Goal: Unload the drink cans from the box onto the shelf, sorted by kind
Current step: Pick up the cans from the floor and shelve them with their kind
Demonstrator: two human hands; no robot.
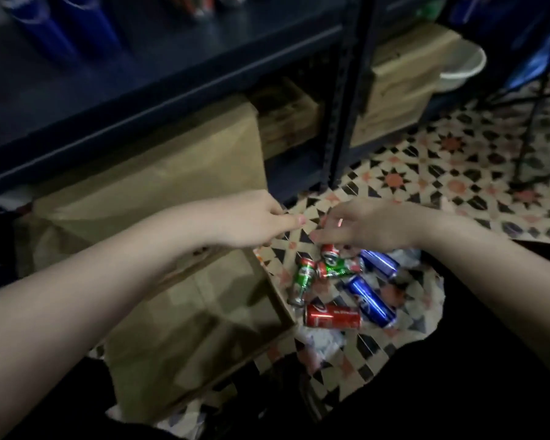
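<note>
An open cardboard box (185, 328) sits on the floor at the left, its big flap (159, 185) raised toward the shelf. Beside it on the tiles lie loose cans: two green cans (302, 281), two blue cans (370, 301) and a red can (332, 316). My left hand (251, 219) is at the flap's right corner with fingers curled and thumb out; a grip on the flap is unclear. My right hand (367, 225) hovers with fingers spread just above a red-topped can (331, 253). The dark shelf (172, 74) above holds blue cans (45, 30) and red cans (200, 4).
More cardboard boxes (397, 87) stand under the shelves, with a shelf upright (343, 122) between them. A white bucket (461, 63) is at the back right. Thin black stand legs (534, 122) cross the patterned tile floor (442, 173). Crumpled plastic (324, 341) lies near the cans.
</note>
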